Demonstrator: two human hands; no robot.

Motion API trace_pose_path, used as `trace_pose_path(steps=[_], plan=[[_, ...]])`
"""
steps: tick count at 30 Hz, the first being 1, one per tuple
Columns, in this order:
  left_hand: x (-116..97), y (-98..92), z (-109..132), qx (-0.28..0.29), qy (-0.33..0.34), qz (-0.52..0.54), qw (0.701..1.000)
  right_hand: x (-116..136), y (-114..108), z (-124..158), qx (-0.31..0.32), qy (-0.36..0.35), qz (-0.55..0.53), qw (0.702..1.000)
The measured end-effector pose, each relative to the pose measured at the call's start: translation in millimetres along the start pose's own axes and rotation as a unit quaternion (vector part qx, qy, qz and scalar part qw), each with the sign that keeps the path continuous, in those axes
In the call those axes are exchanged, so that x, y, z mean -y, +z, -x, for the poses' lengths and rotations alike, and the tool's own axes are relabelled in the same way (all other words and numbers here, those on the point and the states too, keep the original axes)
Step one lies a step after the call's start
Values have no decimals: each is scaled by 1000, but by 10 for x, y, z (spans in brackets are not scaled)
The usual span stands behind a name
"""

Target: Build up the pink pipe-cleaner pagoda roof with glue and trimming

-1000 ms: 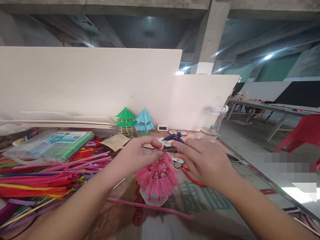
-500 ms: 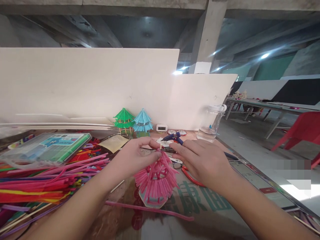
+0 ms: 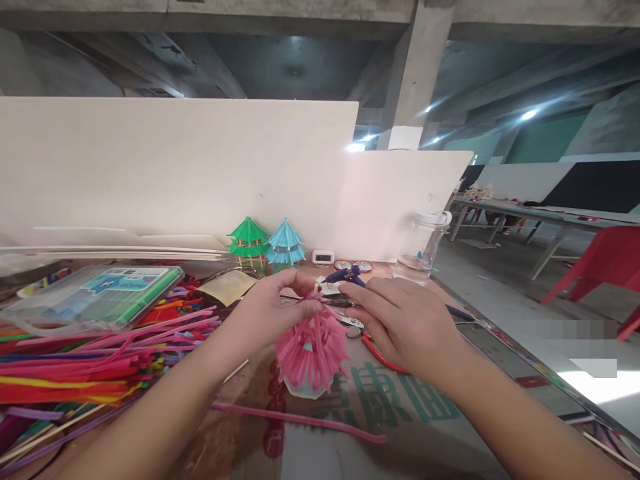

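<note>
My left hand (image 3: 273,310) pinches the tip of a small pink pavilion model (image 3: 313,357), its fringed roof made of fuzzy pipe-cleaner strips. A pale stick end shows at the model's peak, and a whitish base peeks out below the roof. Just right of the peak is my right hand (image 3: 403,320), fingers bent and close together; whatever sits between the fingertips is too small to make out. Behind the fingers lies a blue glue gun (image 3: 345,275). A pair of red-handled scissors (image 3: 380,353) is partly covered by my right hand. One loose pink pipe cleaner (image 3: 300,418) lies in front.
Coloured pipe cleaners (image 3: 100,367) heap at left beneath a clear plastic case (image 3: 90,297). Green (image 3: 249,237) and blue (image 3: 285,243) pavilion models stand at the back, beside a small digital clock (image 3: 323,257). A water jug (image 3: 420,247) is at back right; a phone-like slab (image 3: 520,367) lies right.
The pink model has tilted, its roof turned more toward me and its base drawn slightly up and back. Both hands stay near its peak with little shift.
</note>
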State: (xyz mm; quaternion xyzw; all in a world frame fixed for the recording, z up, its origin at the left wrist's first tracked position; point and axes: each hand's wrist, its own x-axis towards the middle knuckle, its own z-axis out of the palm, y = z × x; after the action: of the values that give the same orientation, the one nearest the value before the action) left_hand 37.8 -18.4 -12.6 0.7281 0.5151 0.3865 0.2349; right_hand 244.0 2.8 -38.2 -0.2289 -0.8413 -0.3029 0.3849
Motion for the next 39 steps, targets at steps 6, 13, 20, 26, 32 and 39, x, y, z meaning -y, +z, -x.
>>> trace_pose_path(steps=[6,13,20,26,32,39], plan=[[56,-115,-41,37,17,-28,999,-28,6,-2,-5,0,4,1000],[58,-137,-39,23,67,-65,995,-61,92,17,-16,-15,-11,1000],[52,-104,-27,37,92,-42,994,-62,98,30,-18,-21,-15,1000],[66,-98,-21,44,103,-45,993,-66,103,38,-17,-18,-14,1000],[74,-98,-16,56,101,-39,993,-89,114,36,-18,-28,-29,999],[43,-112,-12,52,109,-58,991,-87,112,40,-17,-30,-34,999]])
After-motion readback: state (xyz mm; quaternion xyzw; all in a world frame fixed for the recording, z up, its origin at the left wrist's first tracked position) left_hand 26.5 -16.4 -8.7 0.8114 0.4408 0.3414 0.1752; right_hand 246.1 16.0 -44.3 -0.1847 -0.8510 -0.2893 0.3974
